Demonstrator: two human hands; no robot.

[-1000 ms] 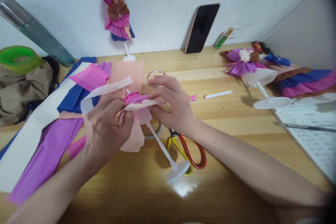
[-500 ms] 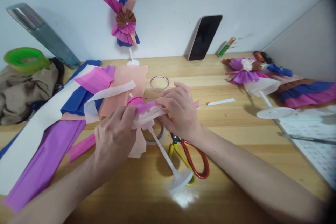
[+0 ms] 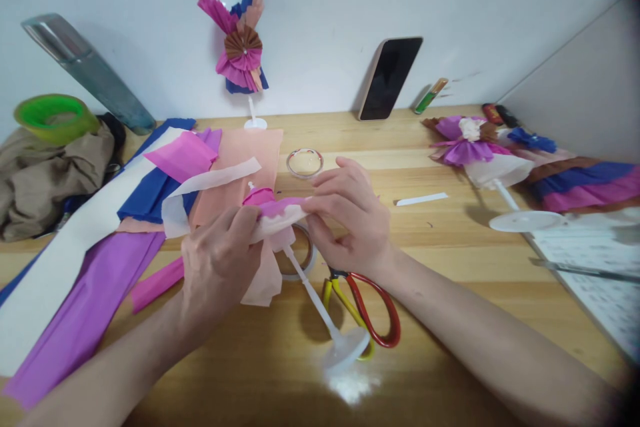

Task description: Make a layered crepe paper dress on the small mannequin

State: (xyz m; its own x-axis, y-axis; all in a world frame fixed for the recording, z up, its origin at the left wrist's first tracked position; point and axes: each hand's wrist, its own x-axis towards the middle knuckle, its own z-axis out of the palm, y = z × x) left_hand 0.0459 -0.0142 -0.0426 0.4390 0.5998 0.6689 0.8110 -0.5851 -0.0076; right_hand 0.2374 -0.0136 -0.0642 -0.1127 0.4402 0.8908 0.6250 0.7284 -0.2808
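A small white mannequin stand [image 3: 313, 290] leans between my hands, its round base toward me and its top pointing away. Pink crepe paper [image 3: 259, 196] wraps its upper part, and a pale crepe paper strip [image 3: 280, 219] runs across it. My left hand [image 3: 220, 260] is closed on the wrapped body and the strip's left end. My right hand [image 3: 347, 217] pinches the strip's right end between thumb and forefinger, its other fingers loosely curled. Scissors [image 3: 387, 320] with red and yellow handles lie below my right hand. A tape roll [image 3: 307, 257] is partly hidden behind the stand.
Coloured crepe paper sheets [image 3: 90, 300] spread over the left side. A decorated mannequin [image 3: 243, 47] stands against the wall, near a phone [image 3: 393, 77]. Another decorated stand [image 3: 500, 173] is at right by a keyboard [image 3: 590, 280]. A clear tape ring [image 3: 305, 162] and white strip [image 3: 423, 199] lie behind.
My right hand has shifted slightly and its fingers have opened a little around the strip's end. The pink end sticking out beyond it is now mostly out of sight. The view has tilted slightly.
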